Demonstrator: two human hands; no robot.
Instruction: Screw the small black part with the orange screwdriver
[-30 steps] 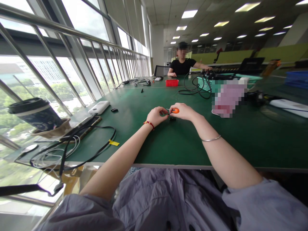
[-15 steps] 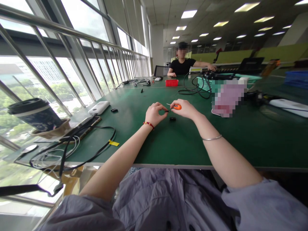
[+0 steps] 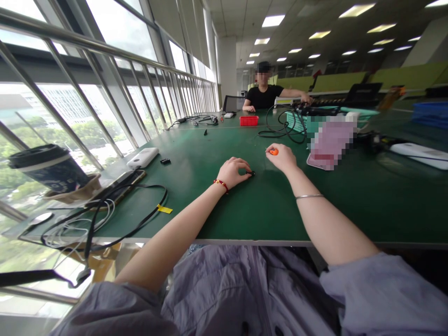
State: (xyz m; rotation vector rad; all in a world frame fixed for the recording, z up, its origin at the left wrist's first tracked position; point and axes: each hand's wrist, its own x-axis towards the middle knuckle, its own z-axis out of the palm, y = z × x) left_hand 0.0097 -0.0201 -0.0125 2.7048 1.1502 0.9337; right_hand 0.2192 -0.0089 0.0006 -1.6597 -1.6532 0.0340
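My left hand [image 3: 235, 171] rests on the green table [image 3: 266, 205] with its fingers curled and pinched on a small black part [image 3: 251, 173] that lies on the surface. My right hand [image 3: 284, 157] hovers just to the right and farther back, closed around a small screwdriver with an orange handle [image 3: 274, 151]; only the handle's end shows between the fingers. The two hands are a short gap apart. A red bead bracelet is on my left wrist and a thin silver bangle on my right.
At the left edge stand a lidded paper cup [image 3: 49, 167], a phone [image 3: 121, 183] under tangled cables, a white power bank [image 3: 143, 157] and a small black piece [image 3: 165, 161]. A red tray [image 3: 248, 121], coiled black cable [image 3: 283, 128] and a seated person [image 3: 266, 93] are farther back.
My left hand dropped to the table and took hold of the black part. My right hand drew away to the right and back with the orange screwdriver.
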